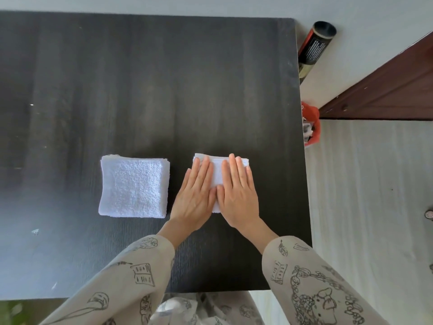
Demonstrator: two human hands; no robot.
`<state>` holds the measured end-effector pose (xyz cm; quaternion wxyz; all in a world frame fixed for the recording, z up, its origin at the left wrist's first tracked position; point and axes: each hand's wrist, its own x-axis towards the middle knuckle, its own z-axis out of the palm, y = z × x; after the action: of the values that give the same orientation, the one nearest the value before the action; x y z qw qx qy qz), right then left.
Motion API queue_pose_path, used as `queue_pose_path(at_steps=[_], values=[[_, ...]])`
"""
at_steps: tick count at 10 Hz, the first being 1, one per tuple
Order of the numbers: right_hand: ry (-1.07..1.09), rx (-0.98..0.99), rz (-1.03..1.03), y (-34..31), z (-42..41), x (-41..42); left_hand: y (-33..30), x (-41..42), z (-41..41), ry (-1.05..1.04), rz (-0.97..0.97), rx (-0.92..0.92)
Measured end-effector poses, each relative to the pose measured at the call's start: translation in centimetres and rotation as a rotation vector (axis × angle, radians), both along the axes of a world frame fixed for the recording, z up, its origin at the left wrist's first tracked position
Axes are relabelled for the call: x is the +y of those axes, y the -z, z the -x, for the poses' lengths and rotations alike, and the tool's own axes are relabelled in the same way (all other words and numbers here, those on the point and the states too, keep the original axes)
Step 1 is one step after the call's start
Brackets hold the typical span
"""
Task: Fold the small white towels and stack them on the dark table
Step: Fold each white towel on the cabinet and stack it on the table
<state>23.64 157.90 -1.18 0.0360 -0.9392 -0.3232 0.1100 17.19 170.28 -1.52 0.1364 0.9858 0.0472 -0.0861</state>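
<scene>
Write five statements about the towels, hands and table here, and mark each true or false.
1. Both hands press flat on one folded towel. True.
2. The left hand grips the towel stack. False: it lies on the folded towel, apart from the stack.
3. The stack lies left of the hands. True.
4. The right hand is curled in a fist. False: its fingers are straight.
5. The towels lie on a white table. False: the table is dark.

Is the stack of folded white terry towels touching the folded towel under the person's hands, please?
No, the stack of folded white terry towels lies apart from it, with bare dark table between.
</scene>
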Motion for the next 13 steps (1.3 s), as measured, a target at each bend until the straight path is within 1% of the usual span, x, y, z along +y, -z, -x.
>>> queue_pose_path(at_steps=[1,2,3,4,5,6,7,8,9,10,11,12,13], values=[[-0.005,0.052,-0.024,-0.8,-0.2,0.0,-1.0,0.2,-0.1,-0.048,0.000,-0.045],[0.115,0.195,-0.275,-2.7,-0.8,-0.3,-2.7,0.7,-1.7,-0.041,0.010,-0.120],[0.556,0.468,-0.524,-4.4,-1.3,-0.7,-4.4,1.8,-4.6,0.006,0.054,-0.099],[0.841,0.754,-0.457,-5.0,-2.6,-1.0,-5.8,3.2,-7.7,0.069,0.162,0.209],[1.088,0.910,-0.622,-4.7,-3.0,-1.0,-6.5,3.9,-9.4,0.046,0.214,0.408],[1.061,0.924,-0.598,-4.4,-2.8,-1.0,-6.3,4.2,-9.8,0.074,0.222,0.396],[1.074,0.983,-0.544,-4.6,-3.0,-0.6,-5.3,4.5,-9.8,0.096,0.267,0.363],[1.154,0.983,-0.589,-4.8,-3.0,-0.4,-4.6,4.3,-9.4,0.020,0.332,0.360],[1.097,0.964,-0.558,-4.8,-2.6,-0.5,-5.5,3.0,-7.7,-0.285,0.493,0.175],[1.119,1.020,-0.608,-4.9,-2.1,-0.6,-6.6,1.0,-4.8,-0.728,0.745,0.134],[1.124,1.030,-0.623,-5.3,-2.0,-0.3,-6.4,-0.3,-2.8,-0.918,0.908,0.155],[1.112,1.036,-0.601,-5.6,-1.9,0.1,-5.8,-0.2,-2.5,-0.989,1.062,0.174],[1.101,1.038,-0.592,-5.8,-1.9,0.5,-5.8,0.4,-2.2,-1.000,1.137,0.240]])
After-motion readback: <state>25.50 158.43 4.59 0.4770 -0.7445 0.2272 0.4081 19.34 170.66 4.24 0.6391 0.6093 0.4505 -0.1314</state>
